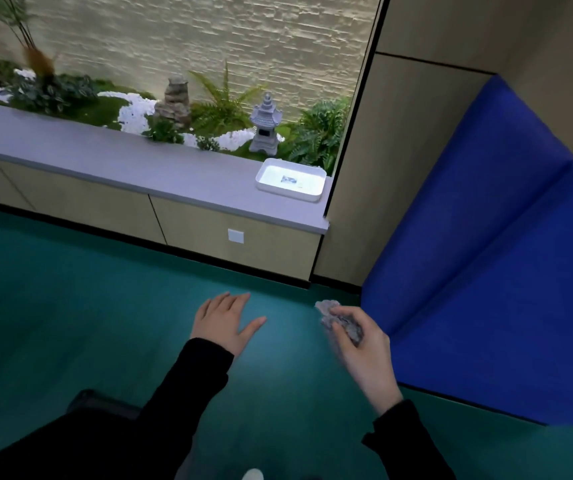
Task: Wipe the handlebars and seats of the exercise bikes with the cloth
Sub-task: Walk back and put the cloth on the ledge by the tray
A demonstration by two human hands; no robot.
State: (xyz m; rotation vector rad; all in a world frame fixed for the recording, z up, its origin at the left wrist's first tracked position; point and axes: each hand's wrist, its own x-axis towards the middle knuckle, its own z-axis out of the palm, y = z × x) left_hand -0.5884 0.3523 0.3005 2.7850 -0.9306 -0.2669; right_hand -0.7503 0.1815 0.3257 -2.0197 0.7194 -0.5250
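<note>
Squeezing the gray cloth (343, 323) in our right hand (364, 349), we are holding our left hand (223, 323) flat and wide above the green floor (70, 306). A white tray (290, 196) is sitting on the desk (105, 157).

- black long left sleeve (188, 386), plain fabric, cuff at the wrist
- right sleeve (406, 441), the same black
- left hand (224, 322) and right hand (361, 344) bare
- pale shoe toe (253, 474)

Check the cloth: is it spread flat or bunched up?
Bunched up: the cloth sits crumpled in the right hand, fingers curled round it.
</note>
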